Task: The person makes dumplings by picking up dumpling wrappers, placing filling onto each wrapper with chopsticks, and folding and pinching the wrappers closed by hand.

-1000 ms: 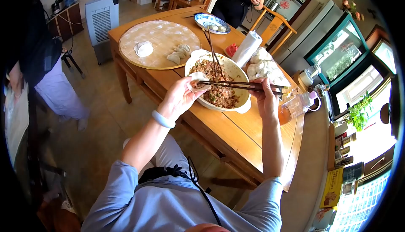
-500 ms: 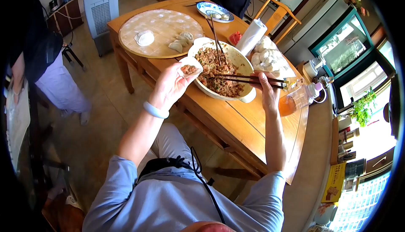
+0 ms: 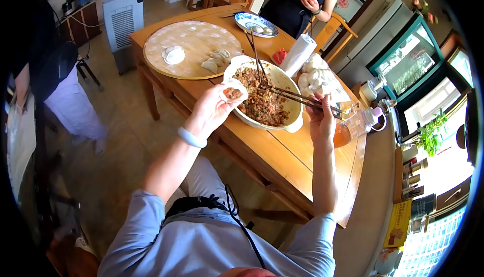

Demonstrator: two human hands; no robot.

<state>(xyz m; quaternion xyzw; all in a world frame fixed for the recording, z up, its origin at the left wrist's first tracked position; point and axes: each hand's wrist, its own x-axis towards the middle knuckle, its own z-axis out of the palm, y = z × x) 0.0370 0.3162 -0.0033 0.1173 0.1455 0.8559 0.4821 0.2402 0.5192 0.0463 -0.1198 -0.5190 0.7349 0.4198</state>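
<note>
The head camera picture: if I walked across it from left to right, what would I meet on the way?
The air cooler → the stacked dough rounds → the left hand → the big cream bowl → the right hand → the bottle → the green plant.

The left arm [image 3: 171, 160] bends at the elbow and slants forward and in, and the left grip [image 3: 209, 109] is raised at the end of it, with its fingers curled and holding on. The right arm [image 3: 324, 176] goes almost straight ahead, and the right grip [image 3: 321, 119] has its thumb and fingers squeezed close together. Both forearms are bare, and the two grips are well apart.
</note>
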